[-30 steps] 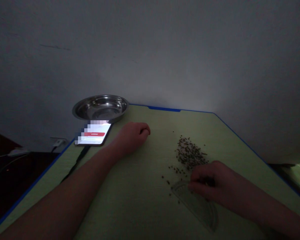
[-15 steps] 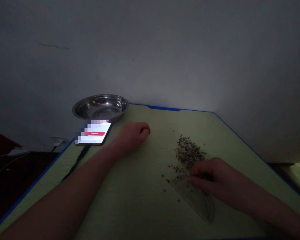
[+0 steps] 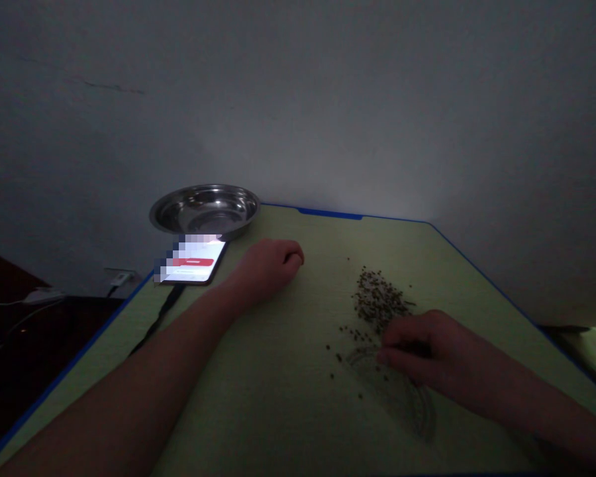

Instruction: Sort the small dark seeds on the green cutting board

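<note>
**Right hand (image 3: 427, 351) at the near edge of the dark grains (image 3: 380, 298)**

With thumb and fingers bent and nearly together, low above the clear half-round piece (image 3: 402, 404); between the fingertips, impossible to tell if something is held. On the right part of the tabletop (image 3: 258, 397), in one loose pile, the dark grains, with several scattered separately toward the near left. Partly under the right hand, and blurred, the clear half-round piece. Near the middle, curled closed with no visible object, the left hand (image 3: 271, 268). At the far left, the metal basin (image 3: 208, 215); just in front, the lit phone (image 3: 193, 265) and a dark strap (image 3: 161, 318).
</note>
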### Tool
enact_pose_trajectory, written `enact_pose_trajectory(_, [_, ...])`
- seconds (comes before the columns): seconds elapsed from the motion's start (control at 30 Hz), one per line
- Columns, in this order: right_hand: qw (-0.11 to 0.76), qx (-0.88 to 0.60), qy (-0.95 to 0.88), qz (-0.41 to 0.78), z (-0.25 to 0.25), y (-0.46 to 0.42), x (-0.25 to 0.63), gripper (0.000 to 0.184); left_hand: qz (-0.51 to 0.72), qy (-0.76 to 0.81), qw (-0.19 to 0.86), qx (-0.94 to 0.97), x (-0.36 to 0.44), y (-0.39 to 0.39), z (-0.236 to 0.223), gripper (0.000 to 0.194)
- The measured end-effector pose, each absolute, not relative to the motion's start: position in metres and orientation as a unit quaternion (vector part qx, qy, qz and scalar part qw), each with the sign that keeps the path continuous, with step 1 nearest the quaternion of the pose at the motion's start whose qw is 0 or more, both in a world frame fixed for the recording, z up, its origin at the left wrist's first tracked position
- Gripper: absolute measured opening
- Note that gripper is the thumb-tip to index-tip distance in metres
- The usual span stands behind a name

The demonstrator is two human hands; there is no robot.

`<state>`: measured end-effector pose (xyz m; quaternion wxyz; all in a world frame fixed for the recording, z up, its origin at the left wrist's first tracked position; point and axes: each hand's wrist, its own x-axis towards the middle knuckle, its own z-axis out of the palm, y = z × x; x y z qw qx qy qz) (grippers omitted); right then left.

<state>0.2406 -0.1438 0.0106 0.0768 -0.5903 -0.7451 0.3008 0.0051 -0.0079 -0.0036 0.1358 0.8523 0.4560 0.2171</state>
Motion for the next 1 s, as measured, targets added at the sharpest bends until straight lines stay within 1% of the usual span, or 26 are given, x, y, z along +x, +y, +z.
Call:
enact_pose_trajectory(0.27, [0.086,-0.601,-0.738,0.294,0.010,-0.140,0.244,0.027,0.213,0.457,0.132,0.853,0.005,-0.009,-0.003,0.033])
enact_pose_trajectory(0.8, [0.069,-0.599,-0.735,0.310,0.013,-0.135,0.234,0.023,0.201,0.460,0.122,0.856,0.007,-0.011,-0.003,0.032])
enact_pose_trajectory(1.0, [0.075,-0.593,-0.746,0.294,0.011,-0.133,0.233,0.025,0.202,0.461,0.129,0.854,0.006,-0.011,-0.002,0.032])
